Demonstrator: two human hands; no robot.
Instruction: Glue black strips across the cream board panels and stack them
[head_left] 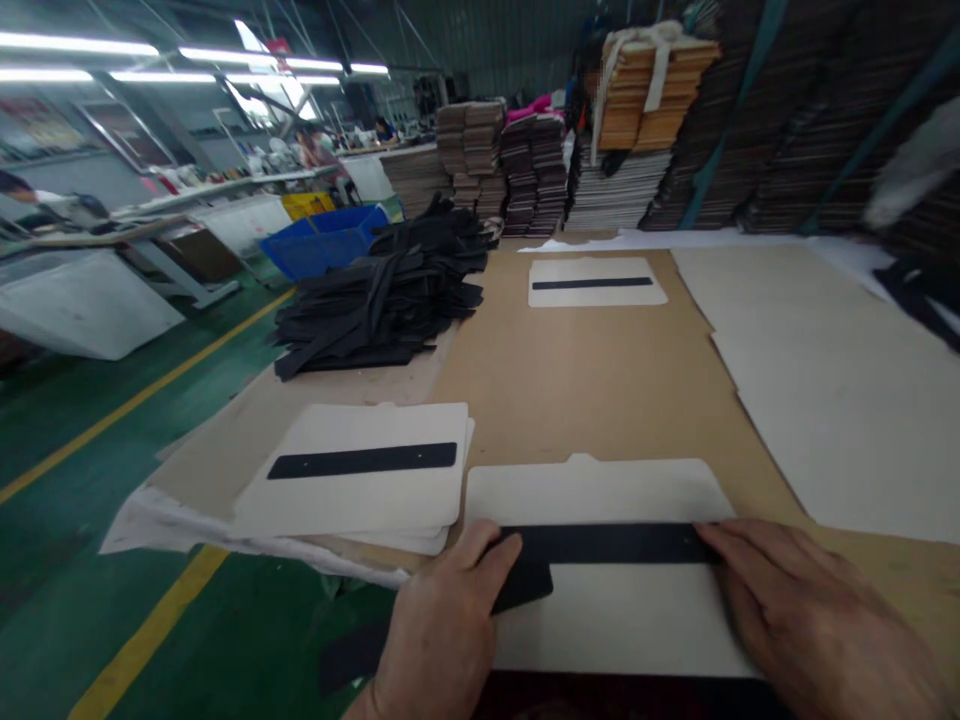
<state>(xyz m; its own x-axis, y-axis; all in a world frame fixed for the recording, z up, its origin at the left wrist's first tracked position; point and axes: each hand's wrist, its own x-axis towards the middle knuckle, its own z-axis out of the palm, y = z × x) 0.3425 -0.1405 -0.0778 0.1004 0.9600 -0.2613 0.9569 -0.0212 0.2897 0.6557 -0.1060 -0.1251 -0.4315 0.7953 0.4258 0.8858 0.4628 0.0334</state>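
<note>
In front of me lies a cream board (600, 620) with rounded corners and a small tab on its far edge. A black strip (607, 544) runs across it from side to side. My left hand (450, 610) is at the strip's left end, closed on a second black strip (529, 588) that slants under the thumb and out past the wrist. At the other end, my right hand (787, 590) has its fingertips together on the strip's tip, with its thumb largely hidden.
Left of the board is a small stack of cream boards (337, 510) topped by a black strip (364, 460). Farther back lie another board (600, 295) and a heap of black strips (382, 290). Large cream sheets (840, 380) cover the right side. A blue bin (322, 240) stands beyond.
</note>
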